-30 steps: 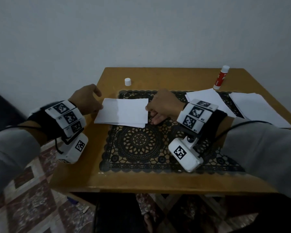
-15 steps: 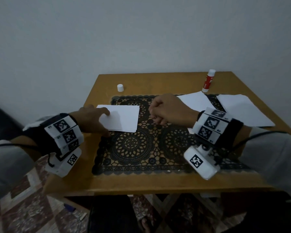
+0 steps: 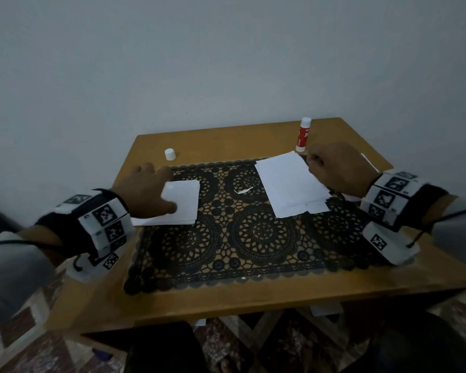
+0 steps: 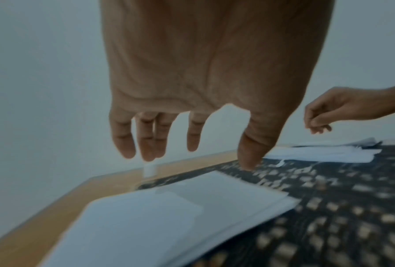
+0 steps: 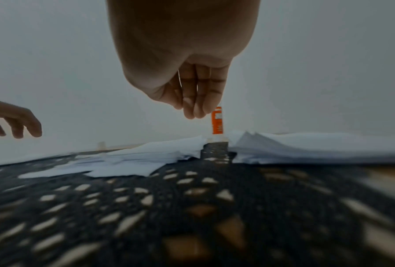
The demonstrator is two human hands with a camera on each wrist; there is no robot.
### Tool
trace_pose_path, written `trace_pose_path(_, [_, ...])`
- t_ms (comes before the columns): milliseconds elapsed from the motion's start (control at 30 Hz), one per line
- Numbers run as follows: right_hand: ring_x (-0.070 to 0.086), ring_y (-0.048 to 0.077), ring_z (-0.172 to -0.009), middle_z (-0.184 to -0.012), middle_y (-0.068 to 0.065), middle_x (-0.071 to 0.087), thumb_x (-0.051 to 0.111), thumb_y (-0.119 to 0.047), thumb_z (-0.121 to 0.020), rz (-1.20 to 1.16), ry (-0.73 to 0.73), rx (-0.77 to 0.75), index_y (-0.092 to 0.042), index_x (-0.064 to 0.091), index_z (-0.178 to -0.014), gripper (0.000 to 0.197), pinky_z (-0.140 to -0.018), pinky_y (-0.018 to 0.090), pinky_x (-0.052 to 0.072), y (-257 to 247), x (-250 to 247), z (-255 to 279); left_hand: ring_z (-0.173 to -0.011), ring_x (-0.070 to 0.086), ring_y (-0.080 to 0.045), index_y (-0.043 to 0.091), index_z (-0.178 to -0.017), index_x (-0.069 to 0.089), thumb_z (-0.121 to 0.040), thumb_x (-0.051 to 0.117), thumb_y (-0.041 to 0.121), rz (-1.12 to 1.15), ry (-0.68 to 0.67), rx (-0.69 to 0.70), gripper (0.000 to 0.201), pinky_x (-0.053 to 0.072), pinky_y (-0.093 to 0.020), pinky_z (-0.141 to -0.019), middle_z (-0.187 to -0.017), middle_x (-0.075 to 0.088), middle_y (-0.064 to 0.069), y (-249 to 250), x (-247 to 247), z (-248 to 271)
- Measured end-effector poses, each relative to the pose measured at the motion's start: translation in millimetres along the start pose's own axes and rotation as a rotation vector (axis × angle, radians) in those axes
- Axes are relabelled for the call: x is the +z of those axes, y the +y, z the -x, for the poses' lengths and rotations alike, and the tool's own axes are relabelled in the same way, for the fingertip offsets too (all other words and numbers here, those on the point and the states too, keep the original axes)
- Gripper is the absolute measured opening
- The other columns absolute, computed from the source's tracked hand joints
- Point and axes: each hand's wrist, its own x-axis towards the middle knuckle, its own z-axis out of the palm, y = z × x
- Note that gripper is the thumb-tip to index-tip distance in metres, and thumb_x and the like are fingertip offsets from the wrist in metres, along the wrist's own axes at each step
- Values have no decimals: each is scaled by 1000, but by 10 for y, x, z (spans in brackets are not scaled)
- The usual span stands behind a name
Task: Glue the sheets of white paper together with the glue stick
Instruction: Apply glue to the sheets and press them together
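Glue stick [image 3: 303, 135] upright at the desk's [image 3: 226, 141] far edge, around 1 o'clock, long axis vertical, uncapped it seems; loose white cap [image 3: 170, 154] well apart at 11 o'clock. Right hand [image 3: 334, 168] clearly the nearer one: stick just beyond its knuckles, toward 11 o'clock from that hand, so a short forward reach probably fetches it. Right hand's fingers curled loosely inward, nothing gripped as far as visible, hovering over the right-side loose sheets [image 3: 291, 184]. Left hand [image 3: 148, 193] relaxed and spread above the glued stack [image 3: 182, 201] at 9 o'clock on the lace mat [image 3: 253, 238]; thumb low near the stack's edge, contact not certain.

Head view: gives the whole layout, plus a small torn paper scrap [image 3: 243, 190] between the two piles. Right wrist view: shows the stick's orange label [image 5: 217, 120] directly behind the fingertips [image 5: 195, 110], and a further heap of sheets to the right, hidden behind the hand in the head view. Left wrist view: shows daylight under the left fingers [image 4: 146, 137], hence no grasp, with the cap partly behind them.
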Motion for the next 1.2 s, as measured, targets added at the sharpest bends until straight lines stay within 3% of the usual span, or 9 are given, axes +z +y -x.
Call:
trace_pose_path(133, [48, 26, -59, -70, 15, 61, 51, -9, -91, -32, 87, 48, 1, 60, -80, 18, -56, 29, 30, 123, 14, -37, -116, 43, -29, 18, -128, 48, -88, 59, 37, 96, 152, 315, 45, 41, -39, -94, -123, 49, -10, 618, -202, -144])
trace_pose_path(300, [47, 25, -60, -67, 7, 55, 52, -11, -90, -31, 66, 87, -10, 50, -75, 15, -53, 28, 28, 188, 39, -44, -120, 48, -26, 15, -136, 45, -94, 51, 36, 18, 74, 531, 47, 40, -36, -99, -131, 52, -9, 1511, -204, -478])
trace_pose_path(433, [46, 20, -68, -78, 4, 49, 55, -14, -90, -13, 58, 87, -6, 58, -81, 13, -56, 25, 28, 120, 103, -75, -124, 47, -27, 14, -144, 33, -92, 49, 53, -128, -30, 527, 67, 41, -36, -101, -139, 48, -10, 2003, -51, -696])
trace_pose_path(533, [48, 20, -74, -89, 10, 58, 55, -17, -90, -16, 67, 105, -5, 61, -89, 13, -64, 28, 33, 112, 122, -82, -117, 52, -26, 14, -140, 39, -85, 53, 61, -178, -37, 533, 74, 44, -35, -93, -131, 53, -9, 2165, 0, -749])
trace_pose_path(600, [50, 20, -75, -93, 11, 61, 55, -17, -91, -20, 82, 118, -5, 61, -89, 13, -64, 28, 34, 121, 122, -85, -111, 54, -24, 18, -133, 49, -85, 56, 58, -188, 13, 563, 63, 43, -32, -87, -122, 59, -6, 2181, -23, -740])
trace_pose_path(733, [51, 21, -75, -89, 9, 59, 52, -18, -92, -33, 93, 142, -8, 57, -83, 14, -64, 28, 34, 122, 122, -97, -108, 56, -26, 24, -125, 60, -89, 58, 46, -153, 54, 604, 42, 47, -33, -90, -116, 63, -6, 2137, -58, -648])
trace_pose_path(900, [44, 19, -68, -76, 3, 48, 51, -17, -91, -28, 107, 184, -12, 47, -73, 20, -52, 25, 23, 123, 123, -97, -98, 59, -32, 8, -109, 64, -95, 46, 18, -191, 112, 638, 25, 45, -31, -76, -107, 65, -14, 2137, 13, -587])
trace_pose_path(1067, [48, 19, -68, -74, 3, 52, 56, -19, -89, -58, 98, 233, -12, 47, -75, 18, -52, 24, 26, 173, 162, -124, -95, 57, -34, 5, -109, 58, -95, 44, 13, -284, 168, 624, 21, 36, -33, -66, -104, 60, -18, 2130, 49, -542])
trace_pose_path(1200, [49, 19, -70, -75, 2, 51, 57, -18, -89, -44, 99, 218, -12, 50, -75, 16, -60, 25, 31, 183, 177, -128, -89, 58, -32, 10, -100, 62, -95, 48, 20, -175, 213, 608, 17, 38, -34, -63, -97, 62, -14, 2113, 67, -561])
